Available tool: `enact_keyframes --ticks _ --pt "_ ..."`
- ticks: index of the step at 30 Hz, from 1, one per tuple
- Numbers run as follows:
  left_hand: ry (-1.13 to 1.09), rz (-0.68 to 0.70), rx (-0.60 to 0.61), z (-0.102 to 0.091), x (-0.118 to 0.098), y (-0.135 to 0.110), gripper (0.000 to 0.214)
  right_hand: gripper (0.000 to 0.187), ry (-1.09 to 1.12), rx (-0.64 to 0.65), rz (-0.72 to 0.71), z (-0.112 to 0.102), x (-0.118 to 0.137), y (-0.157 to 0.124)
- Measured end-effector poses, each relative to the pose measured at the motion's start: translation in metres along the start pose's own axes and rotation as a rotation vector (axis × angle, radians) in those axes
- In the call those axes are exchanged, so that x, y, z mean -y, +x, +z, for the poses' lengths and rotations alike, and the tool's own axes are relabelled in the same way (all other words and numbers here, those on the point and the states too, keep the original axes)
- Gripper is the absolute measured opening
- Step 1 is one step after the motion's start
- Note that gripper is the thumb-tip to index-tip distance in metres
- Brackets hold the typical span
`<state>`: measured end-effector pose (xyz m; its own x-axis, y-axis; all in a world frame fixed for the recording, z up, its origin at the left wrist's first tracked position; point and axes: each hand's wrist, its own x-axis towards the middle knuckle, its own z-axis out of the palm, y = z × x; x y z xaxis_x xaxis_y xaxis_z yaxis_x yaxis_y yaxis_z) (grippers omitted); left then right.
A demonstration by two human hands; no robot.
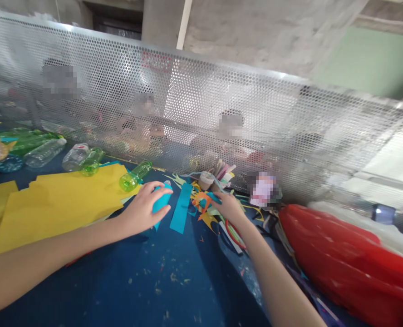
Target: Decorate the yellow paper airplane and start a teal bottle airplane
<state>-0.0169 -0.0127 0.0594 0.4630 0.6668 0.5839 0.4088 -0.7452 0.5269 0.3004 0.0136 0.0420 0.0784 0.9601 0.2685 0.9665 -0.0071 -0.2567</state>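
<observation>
My left hand point(146, 208) is wrapped round a bottle covered in teal paper point(162, 201), which lies on the dark blue table point(147, 281). My right hand point(228, 206) rests with curled fingers on a heap of coloured paper scraps point(201, 202); a bit of teal paper shows at its fingertips, and I cannot tell whether they grip it. A loose teal paper strip point(181, 207) lies between the two hands.
Yellow paper sheets point(55, 204) lie at the left, with several green and clear plastic bottles point(133, 176) behind them. A red plastic bag point(347, 261) fills the right side. A perforated metal screen point(201, 109) runs across the back, with other people behind it.
</observation>
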Motion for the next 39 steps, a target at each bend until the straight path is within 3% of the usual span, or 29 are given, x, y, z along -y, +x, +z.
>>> enact_keyframes --ticks 5,8,10,12,17,22,23,25,28,29,31,34,39 --pt "0.071 0.175 0.155 0.006 -0.026 -0.02 0.028 0.043 0.306 -0.022 0.087 -0.027 -0.012 -0.004" --pt "-0.02 0.302 0.341 0.016 -0.034 -0.035 0.032 0.041 0.721 0.092 0.221 -0.039 -0.017 -0.013" --pt "-0.061 0.281 0.449 0.024 -0.035 -0.044 0.038 0.037 0.958 0.209 0.288 -0.044 -0.019 -0.021" --pt "-0.055 0.196 0.522 0.031 -0.034 -0.049 0.049 0.036 1.06 0.307 0.304 -0.049 -0.021 -0.028" --pt "0.036 0.034 0.597 0.046 -0.027 -0.044 0.065 0.036 1.108 0.473 0.275 -0.061 -0.013 -0.041" --pt "0.118 -0.082 0.545 0.064 -0.021 -0.037 0.067 0.039 0.94 0.856 0.155 -0.071 0.008 -0.05" --pt "0.117 -0.084 0.53 0.067 -0.02 -0.037 0.066 0.043 0.875 0.879 0.128 -0.071 0.011 -0.049" --pt "0.113 -0.067 0.506 0.073 -0.018 -0.04 0.065 0.047 0.693 0.724 0.071 -0.066 0.014 -0.041" --pt "0.104 -0.026 0.472 0.076 -0.016 -0.044 0.062 0.043 0.202 0.133 0.003 -0.044 0.011 -0.023" --pt "0.099 -0.019 0.466 0.076 -0.016 -0.045 0.061 0.039 0.134 0.041 0.004 -0.034 0.009 -0.018" --pt "0.09 -0.013 0.456 0.076 -0.016 -0.046 0.061 0.034 0.068 -0.023 -0.025 -0.014 0.005 -0.01" --pt "0.091 -0.002 0.456 0.074 -0.016 -0.046 0.059 0.026 0.01 0.007 -0.086 0.01 0.001 -0.009" --pt "0.115 -0.032 0.471 0.072 -0.017 -0.047 0.057 0.023 -0.043 0.06 -0.132 0.022 0.0 -0.013"
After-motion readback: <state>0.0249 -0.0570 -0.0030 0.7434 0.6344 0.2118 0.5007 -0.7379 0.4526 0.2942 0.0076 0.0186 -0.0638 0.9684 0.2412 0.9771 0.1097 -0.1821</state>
